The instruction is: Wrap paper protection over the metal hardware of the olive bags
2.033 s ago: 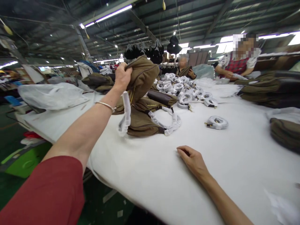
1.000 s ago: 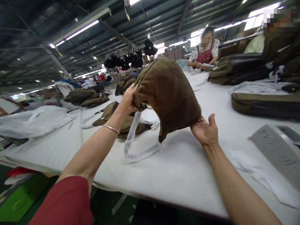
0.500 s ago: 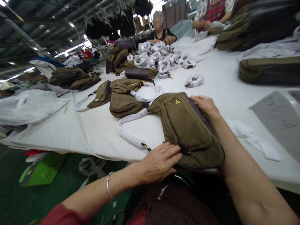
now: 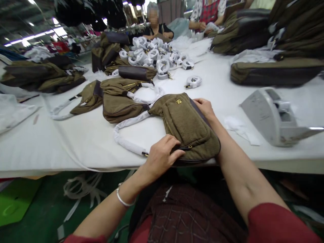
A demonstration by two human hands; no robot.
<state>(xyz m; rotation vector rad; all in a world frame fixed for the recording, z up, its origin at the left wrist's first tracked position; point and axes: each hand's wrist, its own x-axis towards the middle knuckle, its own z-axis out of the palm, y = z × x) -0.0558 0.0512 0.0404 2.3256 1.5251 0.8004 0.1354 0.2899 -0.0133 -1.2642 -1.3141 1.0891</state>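
An olive-brown corduroy bag point(image 4: 186, 126) with a small gold emblem lies flat at the near edge of the white table point(image 4: 76, 141). Its strap, wrapped in white paper point(image 4: 128, 135), loops off to the left. My left hand point(image 4: 162, 155) is at the bag's near left corner, fingers curled and pinching at the zipper end there. My right hand point(image 4: 206, 108) rests on the bag's far right edge with fingers bent over it, holding the bag down.
More olive bags point(image 4: 118, 101) lie just beyond, with a heap of white-wrapped straps point(image 4: 154, 55) farther back. A grey device point(image 4: 270, 116) sits to the right, beside a white paper scrap point(image 4: 239, 128). Stacked bags point(image 4: 273, 71) fill the far right. Two other people work at the far end.
I carried the bag from the pile and laid it flat at the table edge. My left hand went from lying flat on the near corner to pinching it.
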